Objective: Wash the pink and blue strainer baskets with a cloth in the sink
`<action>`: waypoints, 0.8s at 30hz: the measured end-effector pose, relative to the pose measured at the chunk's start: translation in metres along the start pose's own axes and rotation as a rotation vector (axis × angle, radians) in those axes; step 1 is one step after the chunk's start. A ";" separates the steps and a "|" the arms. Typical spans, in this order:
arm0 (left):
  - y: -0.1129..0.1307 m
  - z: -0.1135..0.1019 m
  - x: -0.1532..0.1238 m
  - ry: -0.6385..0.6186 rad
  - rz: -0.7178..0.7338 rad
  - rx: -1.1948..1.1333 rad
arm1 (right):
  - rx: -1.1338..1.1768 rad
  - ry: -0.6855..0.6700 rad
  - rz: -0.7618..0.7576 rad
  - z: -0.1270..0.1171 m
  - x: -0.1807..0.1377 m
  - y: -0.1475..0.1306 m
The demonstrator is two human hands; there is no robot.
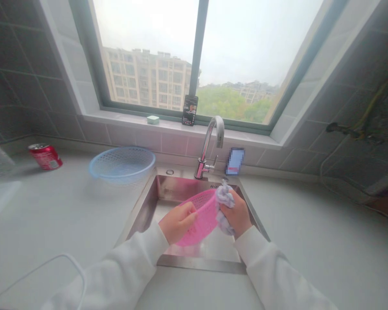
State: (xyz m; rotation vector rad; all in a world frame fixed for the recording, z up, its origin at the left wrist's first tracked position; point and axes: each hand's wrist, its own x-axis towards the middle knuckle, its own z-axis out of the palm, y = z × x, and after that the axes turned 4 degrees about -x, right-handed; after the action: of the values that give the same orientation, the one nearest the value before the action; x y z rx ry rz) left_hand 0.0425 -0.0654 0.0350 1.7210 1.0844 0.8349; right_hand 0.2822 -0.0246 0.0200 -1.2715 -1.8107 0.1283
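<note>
My left hand (177, 221) grips the rim of a pink perforated plastic basket (203, 215), held tilted over the steel sink (148, 202). My right hand (237, 215) is closed round a bunched pale cloth (224, 196) pressed against the basket's inner side. Both arms wear white sleeves. The chrome tap (210, 144) stands just behind the basket; no water shows running from it.
A blue perforated basket (123, 163) rests on the counter left of the sink. A red can (45, 156) lies further left. On the windowsill stand a phone (189, 110) and a green soap bar (153, 119). A white cable (51, 262) loops at the lower left.
</note>
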 end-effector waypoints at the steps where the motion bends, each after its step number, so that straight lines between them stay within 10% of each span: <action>1: -0.001 0.000 0.000 -0.008 0.016 -0.006 | -0.008 0.016 0.003 -0.002 -0.001 -0.001; 7: -0.009 0.001 0.004 0.066 0.150 -0.039 | 0.009 -0.142 -0.327 0.007 -0.025 -0.040; 15: -0.013 0.002 0.003 0.013 0.079 -0.010 | -0.140 0.017 0.045 -0.006 0.001 0.007; 24: -0.020 -0.009 0.010 -0.123 0.065 -0.335 | -0.093 0.058 -0.009 -0.011 -0.002 0.009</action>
State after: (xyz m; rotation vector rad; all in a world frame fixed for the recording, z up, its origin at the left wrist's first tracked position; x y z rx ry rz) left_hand 0.0324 -0.0486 0.0200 1.5085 0.7610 0.8841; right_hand 0.2964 -0.0259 0.0200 -1.3179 -1.7904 0.0019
